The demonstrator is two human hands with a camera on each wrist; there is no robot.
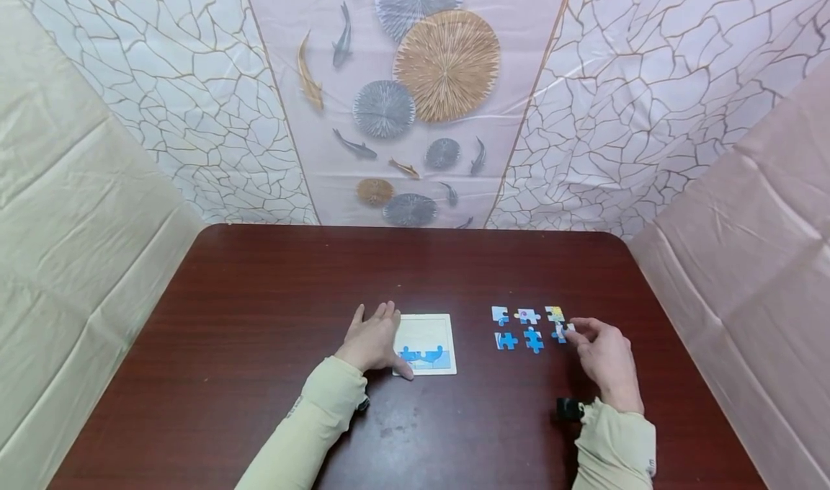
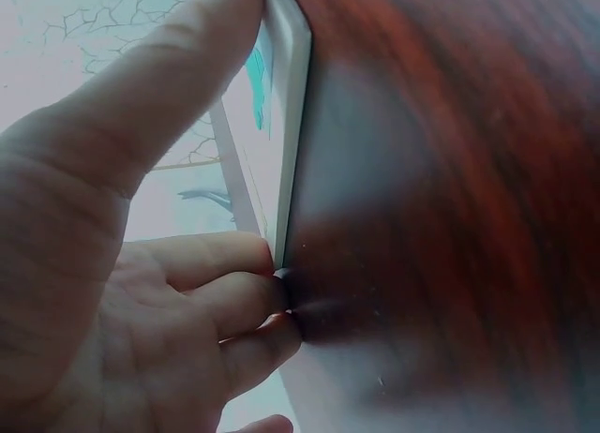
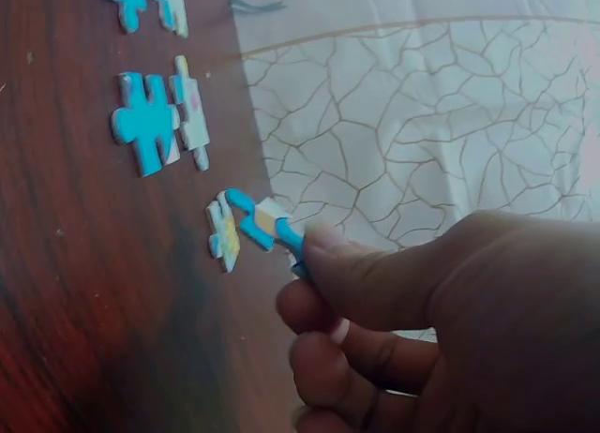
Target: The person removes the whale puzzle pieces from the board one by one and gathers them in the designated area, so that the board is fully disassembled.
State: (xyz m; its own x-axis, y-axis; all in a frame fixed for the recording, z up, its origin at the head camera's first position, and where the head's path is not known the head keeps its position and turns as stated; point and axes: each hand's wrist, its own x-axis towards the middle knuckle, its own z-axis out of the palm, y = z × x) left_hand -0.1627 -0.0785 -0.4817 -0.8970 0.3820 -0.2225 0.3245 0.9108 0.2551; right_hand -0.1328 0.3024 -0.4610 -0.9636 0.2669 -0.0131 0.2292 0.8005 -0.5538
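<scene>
A pale square puzzle tray (image 1: 421, 330) lies on the table, with blue puzzle pieces (image 1: 428, 356) along its near side. My left hand (image 1: 372, 339) rests at the tray's left side, fingers extended and thumb over the near left corner. In the left wrist view, fingertips touch the tray's edge (image 2: 292, 124). Farther right, my right hand (image 1: 608, 360) pinches a blue and white puzzle piece (image 3: 261, 223) between thumb and index finger, tilted up beside a yellow-patterned piece (image 3: 225, 234). The thumb hides part of the pinched piece.
Several loose jigsaw pieces, among them a blue one (image 1: 534, 340) and a white one (image 1: 527, 316), lie in two rows left of the right hand. The dark wooden table (image 1: 272, 288) ends at a patterned cloth backdrop (image 1: 447, 180), with cloth walls at both sides.
</scene>
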